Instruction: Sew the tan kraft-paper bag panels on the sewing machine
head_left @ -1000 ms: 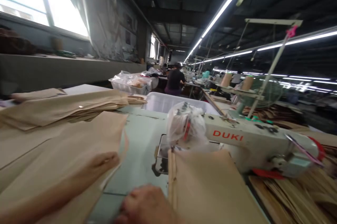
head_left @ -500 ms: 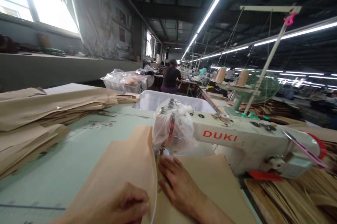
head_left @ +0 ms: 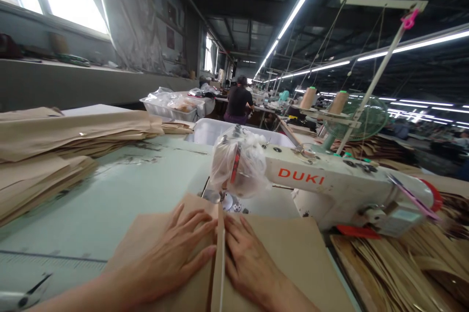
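Observation:
A tan fabric piece (head_left: 289,248) lies in front of the sewing machine (head_left: 304,175), with a raised fold (head_left: 219,263) standing up along its middle. On the left part of the fabric my left hand (head_left: 183,248) rests flat, fingers spread, its fingertips beside the fold. My right hand (head_left: 249,253) lies flat on the right part, against the other side of the fold, fingers stretched toward the machine. The far edge of the fabric is just in front of the needle plate (head_left: 227,200). Clear plastic wraps the machine head (head_left: 238,160) and blurs the needle area.
Stacks of tan fabric pieces (head_left: 73,138) lie at the left of the green tabletop (head_left: 146,170). More cut pieces (head_left: 414,263) are at the right. Behind the machine is a white bin (head_left: 205,131). A person (head_left: 239,102) sits farther back. Thread cones (head_left: 308,97) stand at the right.
My left hand has uncurled and moved forward, flattening beside the fold. The fabric's far edge has come toward me, exposing the needle plate. My right hand remains flat on the fabric.

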A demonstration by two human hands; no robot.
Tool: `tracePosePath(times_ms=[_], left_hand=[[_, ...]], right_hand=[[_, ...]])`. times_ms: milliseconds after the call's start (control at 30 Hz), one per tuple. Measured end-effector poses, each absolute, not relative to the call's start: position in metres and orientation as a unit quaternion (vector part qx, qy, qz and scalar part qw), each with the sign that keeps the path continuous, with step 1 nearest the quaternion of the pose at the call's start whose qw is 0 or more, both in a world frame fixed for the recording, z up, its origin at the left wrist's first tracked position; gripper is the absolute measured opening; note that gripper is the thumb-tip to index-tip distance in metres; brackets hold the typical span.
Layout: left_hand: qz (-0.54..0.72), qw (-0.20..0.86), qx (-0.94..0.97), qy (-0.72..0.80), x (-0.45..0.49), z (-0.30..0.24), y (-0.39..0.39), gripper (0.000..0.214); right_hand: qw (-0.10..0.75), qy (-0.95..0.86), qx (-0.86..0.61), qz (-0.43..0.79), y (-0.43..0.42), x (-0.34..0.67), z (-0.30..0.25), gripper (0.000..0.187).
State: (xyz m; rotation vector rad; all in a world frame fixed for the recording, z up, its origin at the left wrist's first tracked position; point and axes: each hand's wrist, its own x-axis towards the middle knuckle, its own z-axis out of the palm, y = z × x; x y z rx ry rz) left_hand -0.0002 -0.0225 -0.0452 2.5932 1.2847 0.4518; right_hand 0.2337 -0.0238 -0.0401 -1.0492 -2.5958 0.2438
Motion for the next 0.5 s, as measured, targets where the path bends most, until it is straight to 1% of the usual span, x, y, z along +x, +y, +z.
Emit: tracePosePath(times_ms=[133, 200, 267, 400, 467, 500], left_hand=[[0.143, 0.160, 0.881, 0.423, 0.016, -0.035, -0.022, 0.050], [0.145, 0.169, 0.886, 0.406, 0.018, -0.032, -0.014, 0.048], [0.179, 0.146, 0.894, 0.385, 0.017, -0.030, 0.000, 0.042], [0.239, 0.041, 0.918, 0.314, 0.010, -0.029, 0.036, 0.027], [0.247, 0.014, 0.915, 0.319, 0.008, -0.032, 0.047, 0.023], [0.247, 0.015, 0.910, 0.333, 0.007, -0.035, 0.047, 0.024]], right_hand=[[0.162, -0.913, -0.368, 0.071, -0.029, 0.235, -0.042, 0.059], [0.154, -0.915, -0.368, 0.066, -0.030, 0.236, -0.044, 0.060], [0.153, -0.917, -0.363, 0.060, -0.029, 0.237, -0.045, 0.061], [0.166, -0.917, -0.359, 0.045, -0.026, 0.234, -0.044, 0.061], [0.170, -0.916, -0.362, 0.042, -0.025, 0.233, -0.044, 0.063], [0.171, -0.914, -0.364, 0.043, -0.025, 0.232, -0.044, 0.064]])
